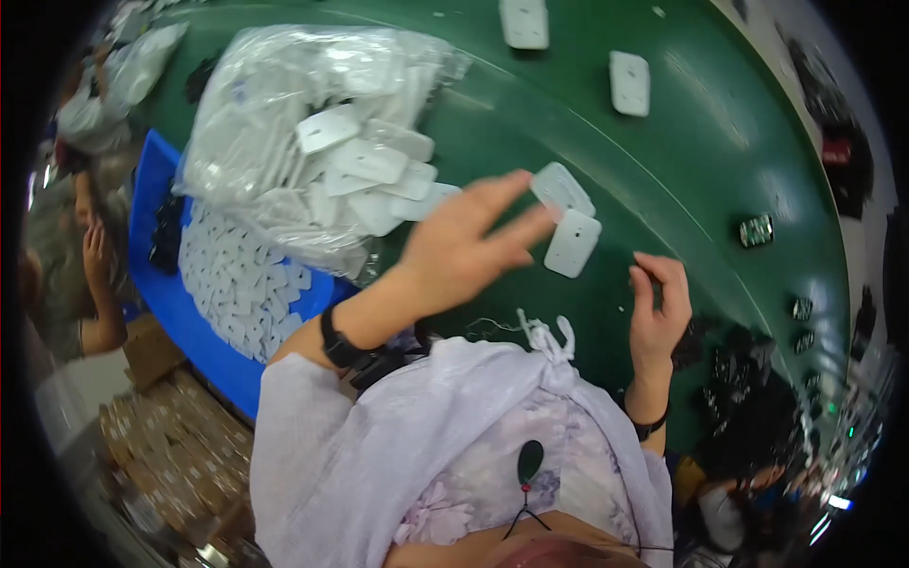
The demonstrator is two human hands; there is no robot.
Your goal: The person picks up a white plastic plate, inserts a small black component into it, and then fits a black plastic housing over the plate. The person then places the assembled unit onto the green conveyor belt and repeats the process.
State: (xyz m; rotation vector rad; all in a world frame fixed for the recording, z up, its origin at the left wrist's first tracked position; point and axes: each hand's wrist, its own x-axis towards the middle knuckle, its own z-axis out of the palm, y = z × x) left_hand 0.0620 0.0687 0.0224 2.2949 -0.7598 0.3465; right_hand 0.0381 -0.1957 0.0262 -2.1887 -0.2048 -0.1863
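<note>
My left hand (459, 248) reaches over the green table with its fingers stretched and apart, slightly blurred. Its fingertips are at two white rounded plastic covers; whether they touch is unclear. The farther cover (565, 189) shows a raised rim, and the nearer cover (573, 244) lies against it, flat face up with small holes. To the right, my right hand (660, 308) hovers with thumb and index finger curled toward each other, and no object shows between them.
A clear plastic bag (275, 123) spills many white covers (369, 161) at the left. Beside it, a blue tray (151, 227) holds a heap of small white pieces (237, 275). Two white covers (524, 24) (630, 83) lie farther off. Small circuit boards (757, 231) line the right.
</note>
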